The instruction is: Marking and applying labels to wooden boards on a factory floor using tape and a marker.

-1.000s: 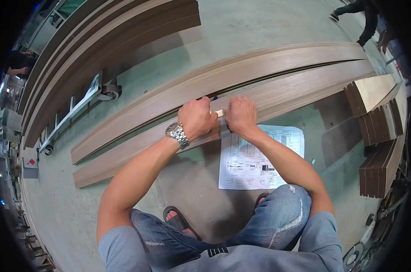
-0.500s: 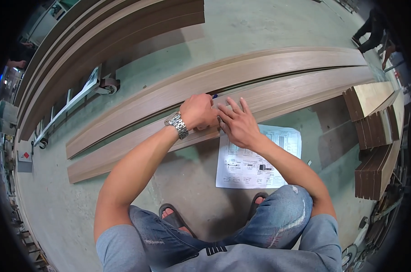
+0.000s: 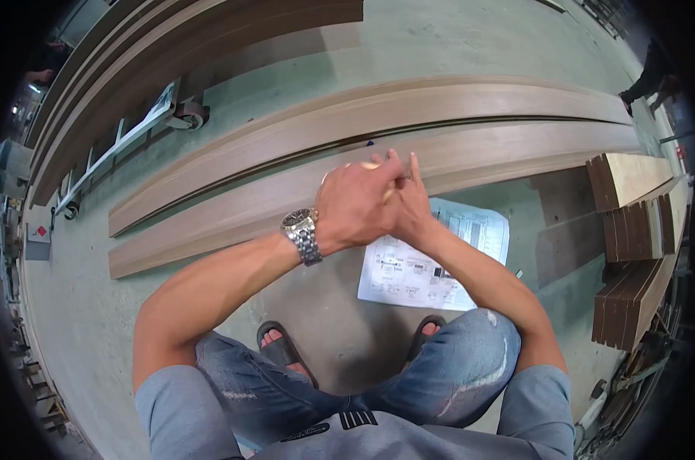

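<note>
My left hand (image 3: 350,202), with a metal wristwatch (image 3: 301,234) on the wrist, is closed over the fingers of my right hand (image 3: 414,210). Whatever the left fingers hold, if anything, is hidden. One right finger points up, stretched out; the others are partly covered. Both hands are above the near long wood-grain board (image 3: 232,202), close to its front edge. Beyond them a small dark blue thing (image 3: 370,143) sits by the gap between the near board and the far board (image 3: 301,123). Under my right wrist lies a printed drawing sheet (image 3: 386,280), partly covered.
Stacked long boards (image 3: 232,27) rest on a wheeled metal cart (image 3: 125,138) at the upper left. More stacked profiles (image 3: 631,184) stand at the right, their ends toward me. My sandalled feet are on the concrete floor (image 3: 347,322). Someone's dark-clothed leg (image 3: 646,80) shows at the far right.
My hands have come together, the left moving onto the right's fingers, which were spread beside it. The view has shifted slightly, and the person at the far right is now less visible.
</note>
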### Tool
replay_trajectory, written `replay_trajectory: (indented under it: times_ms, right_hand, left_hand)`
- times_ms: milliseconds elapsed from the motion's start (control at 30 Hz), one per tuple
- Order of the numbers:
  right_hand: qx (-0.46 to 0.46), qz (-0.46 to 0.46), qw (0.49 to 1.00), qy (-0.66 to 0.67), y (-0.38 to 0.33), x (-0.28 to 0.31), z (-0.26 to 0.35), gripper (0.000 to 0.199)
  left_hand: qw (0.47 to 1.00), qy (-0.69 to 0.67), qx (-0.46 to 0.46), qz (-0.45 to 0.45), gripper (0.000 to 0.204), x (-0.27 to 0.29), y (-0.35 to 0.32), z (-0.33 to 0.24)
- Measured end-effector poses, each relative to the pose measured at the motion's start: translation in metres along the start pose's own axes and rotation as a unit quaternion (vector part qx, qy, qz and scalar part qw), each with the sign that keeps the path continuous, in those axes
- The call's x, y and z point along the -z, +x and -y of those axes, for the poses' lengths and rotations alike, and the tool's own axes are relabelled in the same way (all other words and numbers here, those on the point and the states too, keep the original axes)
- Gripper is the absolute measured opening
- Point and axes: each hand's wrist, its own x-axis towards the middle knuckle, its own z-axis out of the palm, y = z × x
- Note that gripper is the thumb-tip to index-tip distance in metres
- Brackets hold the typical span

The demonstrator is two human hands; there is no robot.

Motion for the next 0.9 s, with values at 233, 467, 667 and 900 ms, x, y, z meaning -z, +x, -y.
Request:
replay_trajectory:
  times_ms: [233,467,667,900]
  right_hand:
    - [-0.028,0.018,0.999,-0.022,-0.015,0.004,-0.031,0.053]
    - [-0.153,0.021,0.979,-0.130,0.006,0.031,-0.028,0.049]
    - [-0.257,0.016,0.825,0.503,0.077,0.076,0.016,0.044]
    - [-0.370,0.079,0.675,0.633,0.119,0.052,-0.008,0.014]
  left_hand:
    - [0.989,-0.012,0.058,-0.137,0.024,0.081,-0.019,0.053]
    - [0.955,-0.275,0.108,0.037,0.032,0.073,-0.030,0.085]
    - [0.955,-0.293,0.050,0.016,0.031,0.059,-0.032,0.100]
    - [0.981,-0.192,0.005,-0.035,0.032,0.060,-0.008,0.109]
